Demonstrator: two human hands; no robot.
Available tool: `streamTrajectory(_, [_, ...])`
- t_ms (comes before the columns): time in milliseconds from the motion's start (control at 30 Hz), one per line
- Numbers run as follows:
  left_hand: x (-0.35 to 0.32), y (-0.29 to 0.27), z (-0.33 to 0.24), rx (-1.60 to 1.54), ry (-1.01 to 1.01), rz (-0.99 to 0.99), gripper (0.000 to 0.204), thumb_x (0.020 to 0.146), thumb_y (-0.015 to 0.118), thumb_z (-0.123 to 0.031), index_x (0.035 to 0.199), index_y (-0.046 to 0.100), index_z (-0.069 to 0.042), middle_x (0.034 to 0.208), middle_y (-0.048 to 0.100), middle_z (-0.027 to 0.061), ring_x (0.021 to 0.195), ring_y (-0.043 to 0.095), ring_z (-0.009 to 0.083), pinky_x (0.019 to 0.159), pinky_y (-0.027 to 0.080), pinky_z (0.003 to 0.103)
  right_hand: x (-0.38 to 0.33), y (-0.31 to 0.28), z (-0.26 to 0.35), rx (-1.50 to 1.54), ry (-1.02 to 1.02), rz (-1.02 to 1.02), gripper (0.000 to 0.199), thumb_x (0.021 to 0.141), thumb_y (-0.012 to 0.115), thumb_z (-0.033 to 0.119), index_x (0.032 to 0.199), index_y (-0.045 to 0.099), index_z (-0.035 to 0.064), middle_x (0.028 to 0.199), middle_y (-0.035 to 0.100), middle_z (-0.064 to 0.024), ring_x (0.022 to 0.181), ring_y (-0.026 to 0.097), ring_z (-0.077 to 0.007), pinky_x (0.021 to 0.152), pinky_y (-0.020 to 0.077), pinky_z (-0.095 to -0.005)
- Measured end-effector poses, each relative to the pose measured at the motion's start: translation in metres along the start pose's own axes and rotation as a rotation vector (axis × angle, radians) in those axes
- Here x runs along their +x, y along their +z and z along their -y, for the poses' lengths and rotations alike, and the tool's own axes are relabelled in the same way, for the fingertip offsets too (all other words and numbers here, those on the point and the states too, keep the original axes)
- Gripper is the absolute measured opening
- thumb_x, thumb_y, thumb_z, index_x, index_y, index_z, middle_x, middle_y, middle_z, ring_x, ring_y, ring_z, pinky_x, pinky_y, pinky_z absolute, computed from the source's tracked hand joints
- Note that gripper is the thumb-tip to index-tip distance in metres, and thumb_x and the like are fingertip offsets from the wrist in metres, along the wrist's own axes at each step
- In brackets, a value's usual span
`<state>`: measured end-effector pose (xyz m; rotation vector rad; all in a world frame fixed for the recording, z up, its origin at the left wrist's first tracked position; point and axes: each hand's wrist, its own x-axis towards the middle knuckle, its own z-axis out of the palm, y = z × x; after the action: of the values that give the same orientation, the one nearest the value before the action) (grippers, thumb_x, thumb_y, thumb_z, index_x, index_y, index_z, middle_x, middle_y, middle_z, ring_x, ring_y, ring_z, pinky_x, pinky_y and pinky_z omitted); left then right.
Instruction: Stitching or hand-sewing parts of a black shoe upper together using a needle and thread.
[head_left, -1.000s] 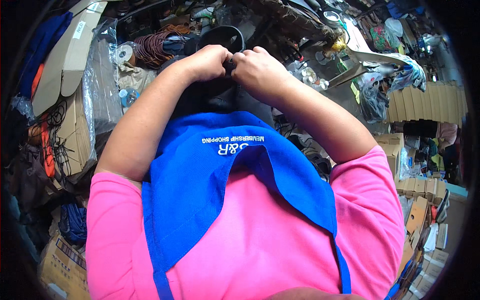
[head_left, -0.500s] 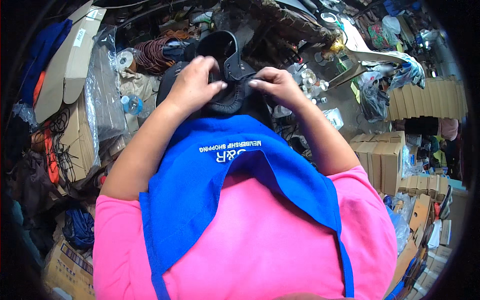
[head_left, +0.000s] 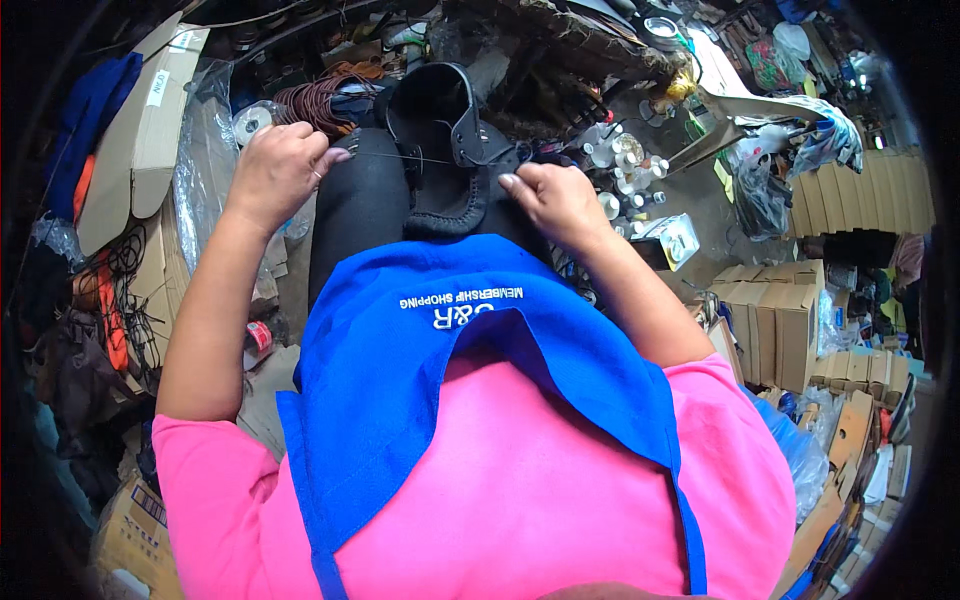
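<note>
A black leather shoe upper (head_left: 458,150) with a raised collar and thick stitching along its lower rim rests between my knees. A thin thread (head_left: 420,159) is drawn across its opening toward the left. My left hand (head_left: 280,172), closed in a pinch, holds that thread's left end above my left thigh. At the upper's right side, my right hand (head_left: 558,203) is also closed, thumb against the curled fingers. What it grips, if anything, is too small to make out. The thread's right end runs to the stitched edge near that hand.
A blue apron (head_left: 480,270) covers my lap. Ahead on the left lie a thread spool (head_left: 252,122) and a coil of brown cord (head_left: 318,103). Several small bottles (head_left: 628,165) stand to the right. Stacked cardboard pieces (head_left: 765,320) and plastic bags fill the sides.
My left hand has moved away from the upper, out to the left, pulling the thread taut. My right hand has shifted slightly right and down, uncovering more of the upper.
</note>
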<state>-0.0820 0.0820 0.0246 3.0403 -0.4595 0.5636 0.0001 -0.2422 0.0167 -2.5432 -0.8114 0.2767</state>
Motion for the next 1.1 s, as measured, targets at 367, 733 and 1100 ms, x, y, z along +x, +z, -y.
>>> streamTrajectory(367, [-0.034,0.059,0.022,-0.604,-0.484,-0.079,0.026,0.089,0.057,-0.023,0.108,0.065,-0.007,0.100,0.062,0.0124,0.095,0.060,0.0251,0.083,0.046,0.033,-0.017,0.009,-0.056,0.925,0.201,0.295,0.040,0.090,0.051,0.043,0.108,0.061,0.0081,0.070,0.049,0.0051,0.069,0.049,-0.0064,0.066,0.0378,-0.0235])
streamTrajectory(733, [0.072,0.038,-0.074,-0.944,-0.265,0.229,0.083,0.063,0.081,-0.029,0.131,0.038,-0.005,0.119,0.054,0.0179,0.115,0.051,0.0280,0.098,0.039,0.035,0.031,-0.023,0.009,-0.073,-0.551,-0.129,0.033,0.068,0.075,0.027,0.098,0.067,0.0139,0.105,0.056,-0.0091,0.104,0.050,-0.0267,0.091,0.0377,-0.0399])
streamTrajectory(1100, [0.068,0.070,-0.062,-1.411,-0.395,0.377,0.025,0.083,0.068,-0.020,0.095,0.064,0.002,0.087,0.054,-0.0009,0.084,0.053,0.0082,0.078,0.043,0.025,0.066,-0.035,0.011,-0.114,-0.445,-0.167,0.024,0.079,0.067,0.030,0.086,0.063,0.0070,0.089,0.060,-0.0105,0.087,0.058,-0.0292,0.075,0.0443,-0.0405])
